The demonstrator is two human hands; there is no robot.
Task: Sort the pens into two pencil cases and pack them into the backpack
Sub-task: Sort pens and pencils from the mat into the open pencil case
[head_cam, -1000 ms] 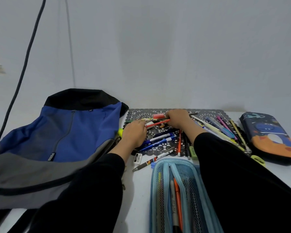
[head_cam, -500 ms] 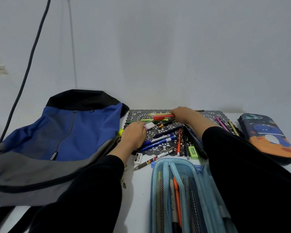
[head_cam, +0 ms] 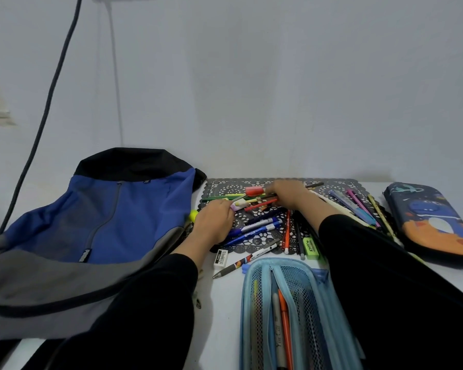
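Loose pens and pencils (head_cam: 262, 228) lie scattered on a black lace mat (head_cam: 222, 186). My right hand (head_cam: 288, 194) grips a bundle of pens, among them a red-capped one (head_cam: 254, 191), at the mat's far side. My left hand (head_cam: 214, 221) rests on the mat's left edge and pinches a pale marker (head_cam: 239, 204). An open light-blue mesh pencil case (head_cam: 300, 316) with a few pens inside lies near me. A shut dark dinosaur pencil case (head_cam: 433, 222) sits at the right. The blue and grey backpack (head_cam: 91, 225) lies flat on the left.
A white eraser (head_cam: 221, 259) and a green eraser (head_cam: 311, 247) lie by the mat's near edge. A dark cable (head_cam: 51, 89) hangs down the wall at the left. The wall stands right behind the mat.
My right hand has closed round several pens at the far side of the mat and shifted slightly left. My left hand has taken hold of the pale marker's end.
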